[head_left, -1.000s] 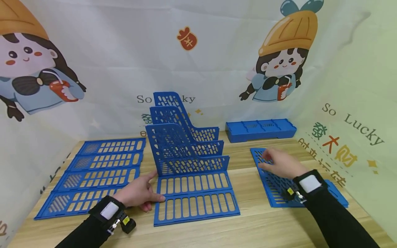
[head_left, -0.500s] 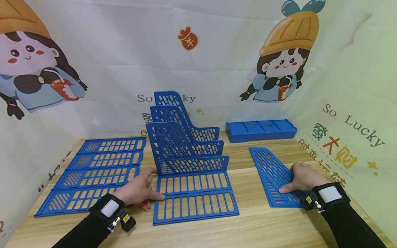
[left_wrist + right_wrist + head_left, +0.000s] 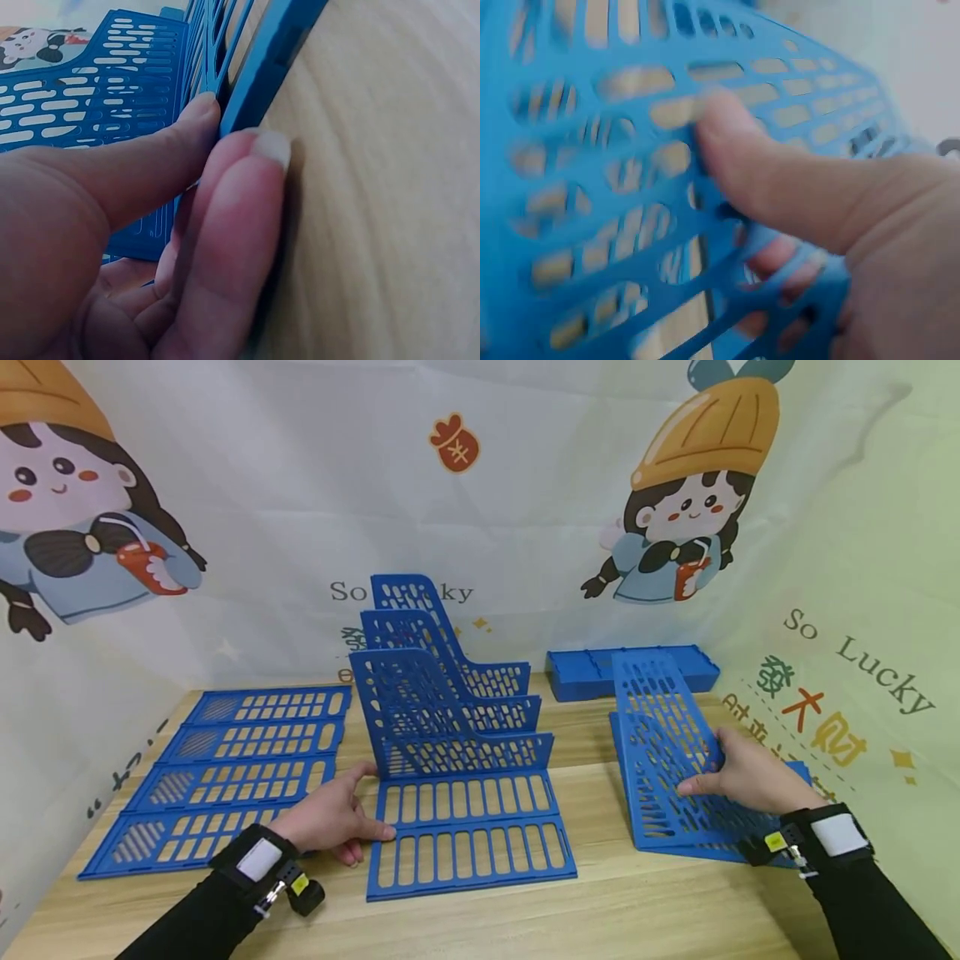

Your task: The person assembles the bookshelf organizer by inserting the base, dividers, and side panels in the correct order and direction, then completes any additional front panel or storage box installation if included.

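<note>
The right hand (image 3: 753, 777) has tilted up a panel (image 3: 666, 752), whose raised far end now overlaps the box (image 3: 581, 675) from the head view. A lower panel (image 3: 801, 771) shows beneath.

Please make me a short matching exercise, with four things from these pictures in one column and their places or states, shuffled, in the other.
Things
1. Left hand
2. Right hand
3. Row of four slotted panels
4. Long blue piece

Places or states
A. At the back of the table, to the right of the upright dividers
B. Touching the left edge of the slotted base
C. Lying flat at the left of the head view
D. Gripping a tilted perforated panel

Right pairs: 1-B, 2-D, 3-C, 4-A
</note>
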The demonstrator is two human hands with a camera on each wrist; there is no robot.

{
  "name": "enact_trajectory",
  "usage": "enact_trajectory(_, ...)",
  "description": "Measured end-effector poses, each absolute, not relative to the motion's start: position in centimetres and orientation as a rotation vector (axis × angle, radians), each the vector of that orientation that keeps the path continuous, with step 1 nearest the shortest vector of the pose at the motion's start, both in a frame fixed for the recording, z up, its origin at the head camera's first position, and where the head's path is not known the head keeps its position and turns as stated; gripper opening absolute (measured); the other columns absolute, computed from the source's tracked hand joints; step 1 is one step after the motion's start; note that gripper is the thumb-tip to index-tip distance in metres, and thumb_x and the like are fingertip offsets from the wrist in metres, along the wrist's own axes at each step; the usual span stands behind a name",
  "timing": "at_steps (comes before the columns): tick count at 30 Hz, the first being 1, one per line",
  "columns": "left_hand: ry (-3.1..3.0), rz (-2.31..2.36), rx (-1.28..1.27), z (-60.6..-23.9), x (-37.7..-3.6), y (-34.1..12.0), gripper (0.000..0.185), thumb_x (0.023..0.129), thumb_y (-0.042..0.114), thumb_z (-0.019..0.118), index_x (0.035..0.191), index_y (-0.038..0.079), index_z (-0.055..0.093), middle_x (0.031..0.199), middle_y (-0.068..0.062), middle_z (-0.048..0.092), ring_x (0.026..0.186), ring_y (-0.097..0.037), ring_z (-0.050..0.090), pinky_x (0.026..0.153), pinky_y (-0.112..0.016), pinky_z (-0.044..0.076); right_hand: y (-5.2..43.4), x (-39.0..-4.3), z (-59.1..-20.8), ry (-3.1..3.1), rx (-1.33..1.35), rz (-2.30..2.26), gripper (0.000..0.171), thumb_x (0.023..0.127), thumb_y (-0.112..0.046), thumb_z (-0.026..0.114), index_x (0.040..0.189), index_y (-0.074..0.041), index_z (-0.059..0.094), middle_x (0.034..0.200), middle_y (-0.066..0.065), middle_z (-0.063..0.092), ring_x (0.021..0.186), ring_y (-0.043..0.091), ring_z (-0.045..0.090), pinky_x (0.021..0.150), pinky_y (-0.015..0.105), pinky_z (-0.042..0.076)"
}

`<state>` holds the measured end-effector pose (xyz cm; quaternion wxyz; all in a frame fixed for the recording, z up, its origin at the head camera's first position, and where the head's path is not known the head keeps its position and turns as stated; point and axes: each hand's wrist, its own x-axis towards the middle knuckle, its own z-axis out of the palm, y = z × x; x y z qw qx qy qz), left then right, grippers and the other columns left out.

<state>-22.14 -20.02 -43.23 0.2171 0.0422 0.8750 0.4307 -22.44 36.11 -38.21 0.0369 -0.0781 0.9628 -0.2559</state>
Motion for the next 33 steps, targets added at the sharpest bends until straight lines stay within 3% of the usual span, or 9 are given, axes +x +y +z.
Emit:
enact_trajectory(6,2.426,1.207,0.121,-43.2,-22.1,-20.1,0.103,0.093,0.021,0.091,0.170,0.012,0.025,0.071,-0.012,0.071,0.049,-0.016,0.064,0.048,-0.033,0.059,31.2,-22.1,-37.8,3.063,-0.329,-0.994,0.055,0.098,-0.030,0.086,0.118,-0.001,0.045,0.094,0.008,0.053,0.081,0.022,0.053,0.066,0.031,0.043)
enact_trajectory(12,2.435,1.199,0.112,-43.4,-22.2,-20.0,0.103,0.091,0.022,0.092,0.170,0.012,0.026,0.071,-0.011,0.071,0.048,-0.017,0.063,0.048,-0.032,0.058,28.3,-22.3,-39.7,3.176,-0.420,-0.978,0.048,0.096,-0.026,0.088,0.106,-0.007,0.045,0.086,0.004,0.055,0.075,0.019,0.049,0.061,0.028,0.038)
enact_trajectory(15,2.442,1.194,0.110,-43.3,-22.2,-19.9,0.104,0.091,0.023,0.092,0.171,0.012,0.025,0.071,-0.011,0.071,0.049,-0.016,0.063,0.048,-0.032,0.058,28.1,-22.1,-40.1,3.174,-0.451,-0.927,0.047,0.098,-0.030,0.086,0.110,-0.007,0.047,0.085,0.003,0.058,0.075,0.018,0.050,0.064,0.030,0.039)
enact_trajectory(19,2.470,1.195,0.084,-43.1,-21.7,-19.6,0.109,0.092,0.022,0.092,0.172,0.005,0.020,0.072,-0.010,0.073,0.049,-0.016,0.064,0.050,-0.032,0.059,29.2,-21.8,-39.5,3.155,-0.628,-0.787,0.047,0.100,-0.032,0.083,0.128,-0.006,0.054,0.101,0.005,0.076,0.091,0.027,0.073,0.089,0.045,0.050)
enact_trajectory(22,2.489,1.184,0.061,-42.9,-21.0,-19.6,0.097,0.092,0.020,0.091,0.163,-0.004,0.029,0.072,-0.010,0.075,0.050,-0.017,0.067,0.052,-0.032,0.060,30.5,-21.6,-38.9,3.124,-0.782,-0.677,0.038,0.102,-0.027,0.080,0.131,-0.010,0.063,0.113,0.004,0.081,0.111,0.033,0.077,0.108,0.059,0.040)
enact_trajectory(26,2.462,1.160,0.067,-42.6,-20.1,-19.7,0.043,0.093,0.015,0.089,0.120,-0.006,0.061,0.072,-0.011,0.076,0.053,-0.016,0.072,0.054,-0.031,0.062,31.8,-21.5,-38.5,3.067,-0.847,-0.580,0.007,0.106,-0.019,0.075,0.110,-0.017,0.070,0.095,-0.006,0.075,0.085,0.014,0.069,0.092,0.041,0.045)
enact_trajectory(28,2.431,1.160,0.099,-42.5,-19.9,-19.8,0.026,0.094,0.012,0.087,0.103,-0.001,0.067,0.074,-0.012,0.076,0.056,-0.016,0.074,0.055,-0.031,0.063,31.7,-21.6,-38.6,3.046,-0.850,-0.553,0.007,0.107,-0.016,0.072,0.101,-0.018,0.069,0.086,-0.009,0.071,0.074,0.005,0.058,0.076,0.029,0.045)
enact_trajectory(30,2.399,1.154,0.128,-42.3,-19.9,-19.8,0.022,0.095,0.012,0.086,0.097,0.002,0.067,0.077,-0.011,0.076,0.058,-0.015,0.074,0.057,-0.030,0.064,31.3,-21.6,-38.8,3.032,-0.844,-0.539,0.010,0.108,-0.016,0.071,0.099,-0.018,0.070,0.082,-0.008,0.069,0.068,0.000,0.050,0.063,0.024,0.041)
enact_trajectory(33,2.375,1.123,0.137,-42.1,-19.9,-19.5,0.029,0.092,0.013,0.089,0.100,0.003,0.062,0.077,-0.011,0.076,0.057,-0.014,0.072,0.056,-0.028,0.063,30.1,-21.6,-38.9,3.042,-0.861,-0.517,0.014,0.108,-0.017,0.070,0.094,-0.016,0.068,0.079,-0.008,0.066,0.064,0.000,0.047,0.060,0.023,0.040)
